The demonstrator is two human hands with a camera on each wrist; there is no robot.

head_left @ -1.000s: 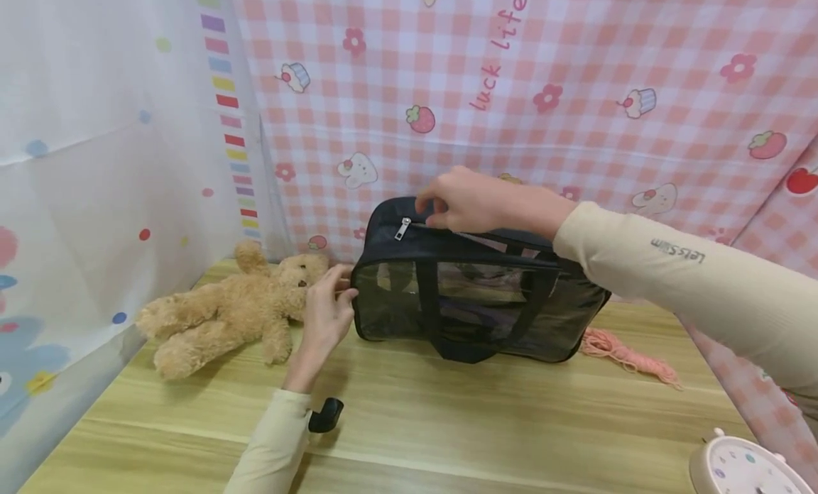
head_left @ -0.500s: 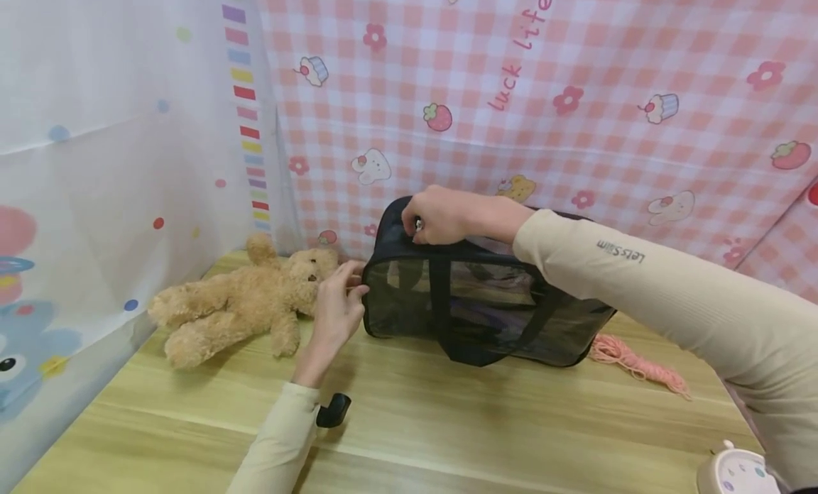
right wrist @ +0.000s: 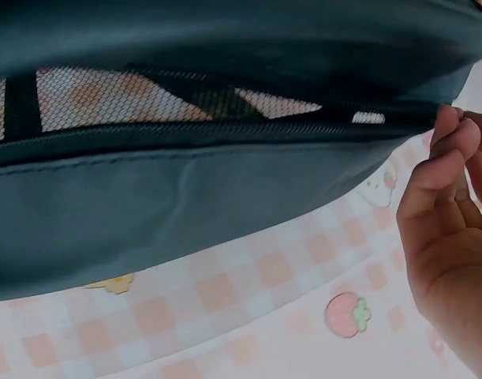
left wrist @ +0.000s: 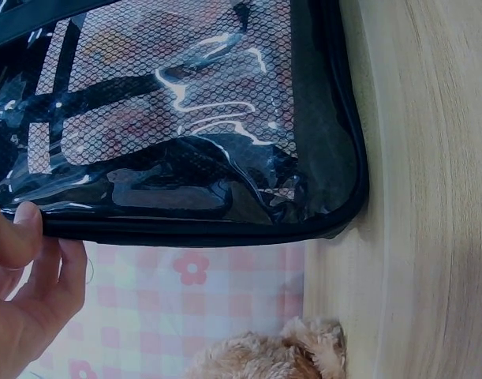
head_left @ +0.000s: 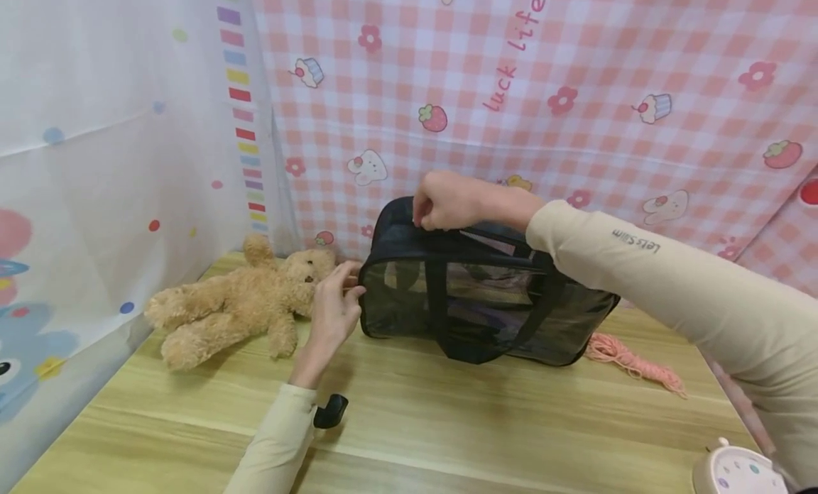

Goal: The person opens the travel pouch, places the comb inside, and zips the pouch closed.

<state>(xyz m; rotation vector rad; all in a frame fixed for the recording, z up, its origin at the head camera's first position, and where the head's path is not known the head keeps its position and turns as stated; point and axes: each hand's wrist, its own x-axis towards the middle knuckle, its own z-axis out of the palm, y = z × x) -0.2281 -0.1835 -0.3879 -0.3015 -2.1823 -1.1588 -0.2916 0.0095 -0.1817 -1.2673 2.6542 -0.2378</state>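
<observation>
A black bag [head_left: 486,302] with see-through and mesh panels stands on the wooden table, its dark handle strap [head_left: 473,348] hanging down in front. My left hand [head_left: 334,306] pinches the bag's left end edge; the left wrist view has the thumb [left wrist: 26,225] on the near side of the black piping and fingers beyond it. At the top left of the bag, my right hand [head_left: 450,199] pinches at the end of the zipper [right wrist: 248,126], with thumb and index finger together. The zipper pull is hidden in those fingers. To the right of them the zipper gapes.
A tan teddy bear [head_left: 239,302] lies left of the bag, its head close behind my left hand. Pink yarn [head_left: 635,363] lies by the bag's right end. A pale alarm clock [head_left: 735,473] is at the front right corner. Patterned curtains [head_left: 396,75] hang behind.
My right hand came left and down onto the zipper pull, which hung in sight before, then rose slightly to the right. My left hand keeps its place on the bag's edge.
</observation>
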